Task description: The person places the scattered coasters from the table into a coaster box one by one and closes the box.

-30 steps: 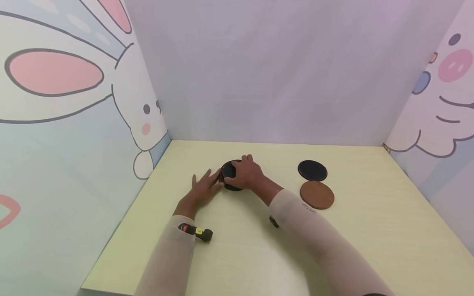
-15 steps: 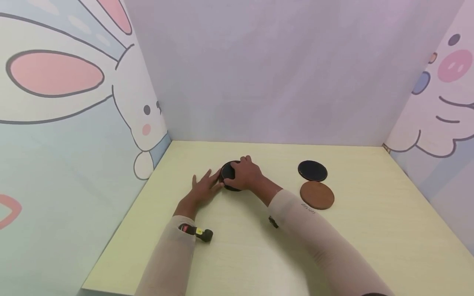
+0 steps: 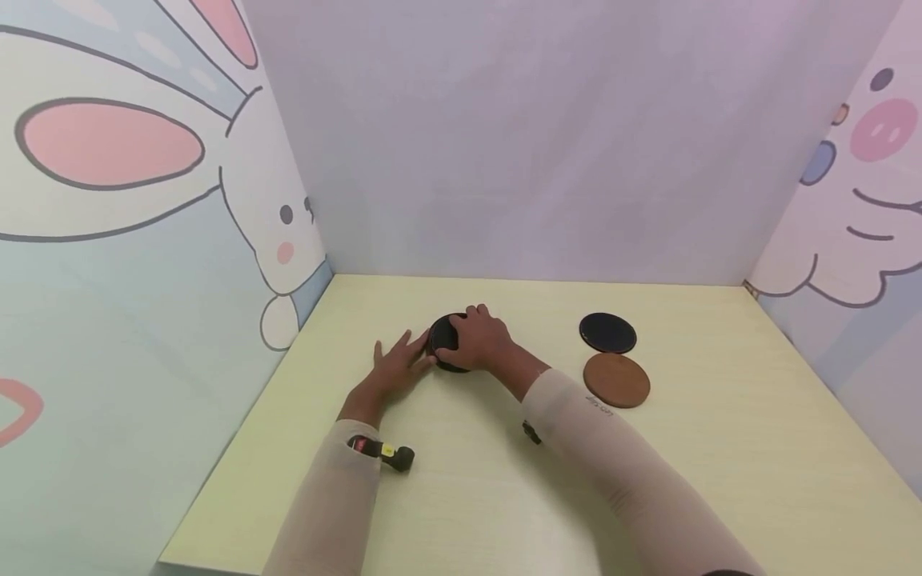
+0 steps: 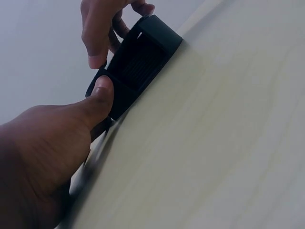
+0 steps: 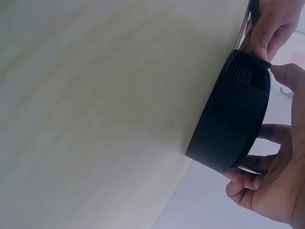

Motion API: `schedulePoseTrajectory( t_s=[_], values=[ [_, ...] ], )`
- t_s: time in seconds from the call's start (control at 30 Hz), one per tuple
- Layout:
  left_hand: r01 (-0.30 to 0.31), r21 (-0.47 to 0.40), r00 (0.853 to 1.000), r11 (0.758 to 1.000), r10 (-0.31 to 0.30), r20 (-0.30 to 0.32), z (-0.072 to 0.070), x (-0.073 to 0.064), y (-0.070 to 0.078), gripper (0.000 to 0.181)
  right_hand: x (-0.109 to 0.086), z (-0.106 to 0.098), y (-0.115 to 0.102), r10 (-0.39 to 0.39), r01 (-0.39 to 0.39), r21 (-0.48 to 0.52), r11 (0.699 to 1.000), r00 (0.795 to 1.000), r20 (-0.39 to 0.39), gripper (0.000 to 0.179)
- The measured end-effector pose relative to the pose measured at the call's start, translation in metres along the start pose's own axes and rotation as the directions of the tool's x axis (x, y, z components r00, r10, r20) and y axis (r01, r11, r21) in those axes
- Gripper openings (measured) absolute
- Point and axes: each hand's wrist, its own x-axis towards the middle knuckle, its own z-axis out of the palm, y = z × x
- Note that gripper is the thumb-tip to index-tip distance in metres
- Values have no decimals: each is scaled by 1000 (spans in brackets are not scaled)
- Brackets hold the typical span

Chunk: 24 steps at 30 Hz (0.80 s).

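A round black coaster holder (image 3: 444, 338) stands on the table, with an opening in its side. Through that opening a stack of thin dark discs shows in the right wrist view, where the holder (image 5: 228, 119) is seen side-on. My left hand (image 3: 394, 370) holds its left side, thumb (image 4: 102, 90) against the wall and the other fingers spread. From above, my right hand (image 3: 484, 340) grips the top rim, thumb on the near side and fingers over the far side. That hand hides the right part of the top.
To the right lie a black round coaster (image 3: 608, 333) and, just in front of it, a brown round coaster (image 3: 616, 380). A plain wall (image 3: 533, 160) rises behind the pale table (image 3: 461, 496), and printed cartoon walls flank both sides.
Both hands stay at the holder in nearly the same pose. Only a very slight shift of the view shows; the two loose coasters have not moved.
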Motion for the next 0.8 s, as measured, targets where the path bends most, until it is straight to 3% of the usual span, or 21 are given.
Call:
schedulePoseTrajectory(
  t_s=[0.47, 0.8],
  values=[
    [2, -19, 1000, 1000, -2, 1, 1, -1, -1, 73, 1, 3, 7, -12, 12, 42, 999, 1000, -6, 80],
    [2, -34, 1000, 999, -2, -3, -2, -3, 1, 72, 2, -8, 20, -54, 52, 194, 980, 999, 5, 74]
  ],
)
